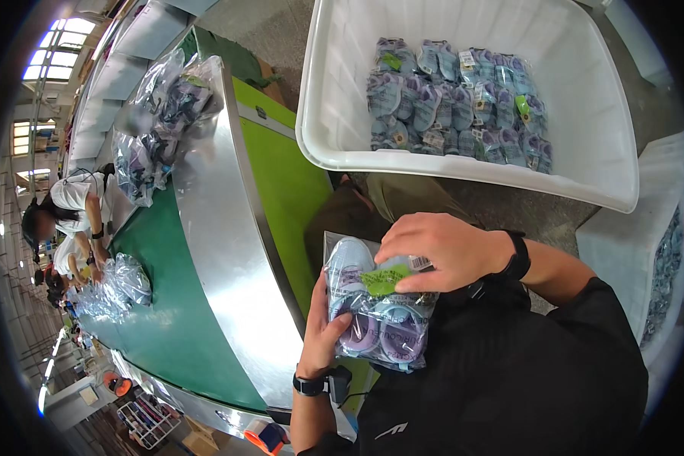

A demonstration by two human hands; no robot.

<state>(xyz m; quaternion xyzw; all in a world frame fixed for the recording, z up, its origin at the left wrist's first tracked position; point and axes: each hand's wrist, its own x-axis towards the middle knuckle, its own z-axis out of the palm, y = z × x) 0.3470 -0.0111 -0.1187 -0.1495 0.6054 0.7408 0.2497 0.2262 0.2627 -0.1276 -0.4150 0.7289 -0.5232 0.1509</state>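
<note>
Clear plastic bag of pale blue and lilac children's shoes point(376, 315), green tag on top, clamped between my left grip point(323, 334) below and right grip point(441, 251) above.

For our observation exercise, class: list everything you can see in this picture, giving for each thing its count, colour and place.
Bagged shoes: one clear bag, pale blue and lilac pair with green tag, between both hands.
Tub: one, white, upper right, holds many similar bagged pairs.
Conveyor: one, green belt with silver rim, left.
Bag piles: two, clear, one at the belt's far end, one mid-belt.
Co-workers: at least two, far left by the belt.
Crate: one, white, right edge.
Left hand: black watch, under the bag.
Right hand: black wristband, on the bag's top.
</note>
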